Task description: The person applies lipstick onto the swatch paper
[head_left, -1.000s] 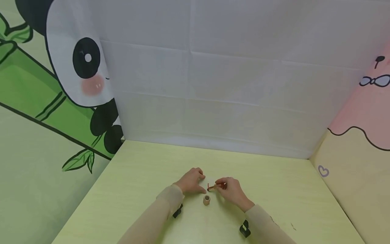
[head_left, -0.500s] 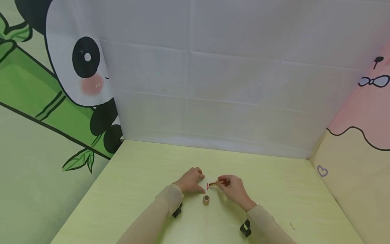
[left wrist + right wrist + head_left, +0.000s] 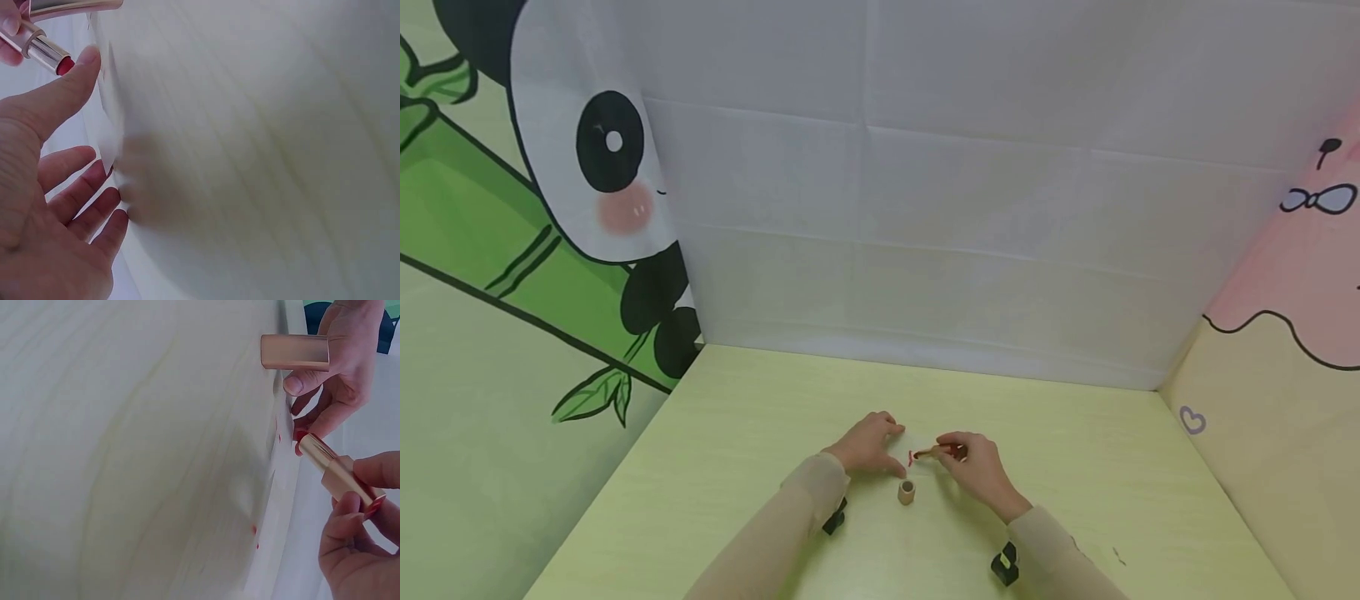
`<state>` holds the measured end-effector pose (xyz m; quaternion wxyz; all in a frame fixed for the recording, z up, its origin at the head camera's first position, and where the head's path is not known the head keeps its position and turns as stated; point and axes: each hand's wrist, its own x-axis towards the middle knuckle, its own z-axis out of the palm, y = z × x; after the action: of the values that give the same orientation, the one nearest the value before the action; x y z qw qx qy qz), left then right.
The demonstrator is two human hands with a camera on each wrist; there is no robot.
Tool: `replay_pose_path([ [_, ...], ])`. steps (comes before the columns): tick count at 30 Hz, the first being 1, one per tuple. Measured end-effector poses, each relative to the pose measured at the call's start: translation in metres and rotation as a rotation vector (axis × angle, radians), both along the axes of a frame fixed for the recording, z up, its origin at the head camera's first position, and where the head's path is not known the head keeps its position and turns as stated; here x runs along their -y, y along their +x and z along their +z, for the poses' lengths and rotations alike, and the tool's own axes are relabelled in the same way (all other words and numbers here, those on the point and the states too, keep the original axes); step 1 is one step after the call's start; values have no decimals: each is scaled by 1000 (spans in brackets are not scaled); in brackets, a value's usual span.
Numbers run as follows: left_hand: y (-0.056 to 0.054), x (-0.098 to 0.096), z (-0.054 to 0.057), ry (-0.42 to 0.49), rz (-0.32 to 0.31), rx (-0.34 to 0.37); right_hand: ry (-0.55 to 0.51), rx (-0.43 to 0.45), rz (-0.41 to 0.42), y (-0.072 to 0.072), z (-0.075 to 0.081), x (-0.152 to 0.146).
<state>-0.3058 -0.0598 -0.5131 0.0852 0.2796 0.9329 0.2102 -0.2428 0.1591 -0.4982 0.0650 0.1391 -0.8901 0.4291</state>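
Observation:
My right hand (image 3: 983, 477) pinches a lipstick (image 3: 340, 474) with a rose-gold case between thumb and fingers. Its red tip points left, at a small red mark (image 3: 911, 457) on a thin white sheet (image 3: 108, 140). Fingers and thumb spread, my left hand (image 3: 867, 446) rests at the sheet's left side; in the left wrist view its thumb is near the lipstick's tip. Just nearer to me than the mark, the lipstick's cap (image 3: 906, 492) stands upright on the table, its hollow end up. The right wrist view shows the cap's shiny side.
The pale yellow table (image 3: 760, 400) spreads around both hands. A white sheet-covered wall (image 3: 962, 208) closes the back, with printed panels at left and right. Black wrist mounts (image 3: 1004, 565) hang under the sleeves.
My right hand has shifted slightly right with the lipstick, whose tip has moved a little away from me, leaving the red mark more exposed. The left hand and the cap stay put.

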Motion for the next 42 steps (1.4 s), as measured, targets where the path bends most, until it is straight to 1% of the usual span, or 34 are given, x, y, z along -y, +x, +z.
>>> replay_pose_path([
  [3, 0, 1, 0, 12, 3, 1, -11, 7, -10, -1, 0, 0],
  [10, 1, 2, -1, 39, 12, -26, -21, 2, -26, 1, 0, -2],
  [17, 0, 2, -1, 83, 35, -20, -48, 1, -36, -1, -2, -5],
  [25, -2, 3, -3, 176, 103, -47, -105, -4, -63, 0, -3, -7],
  [32, 1, 1, -1, 232, 132, -31, -158, 15, -71, 1, -2, -8],
  [37, 4, -2, 1, 271, 160, 3, -191, 31, -83, 2, -2, -8],
  [42, 7, -5, 5, 371, 185, 53, -265, 71, -105, 3, 0, -8],
])
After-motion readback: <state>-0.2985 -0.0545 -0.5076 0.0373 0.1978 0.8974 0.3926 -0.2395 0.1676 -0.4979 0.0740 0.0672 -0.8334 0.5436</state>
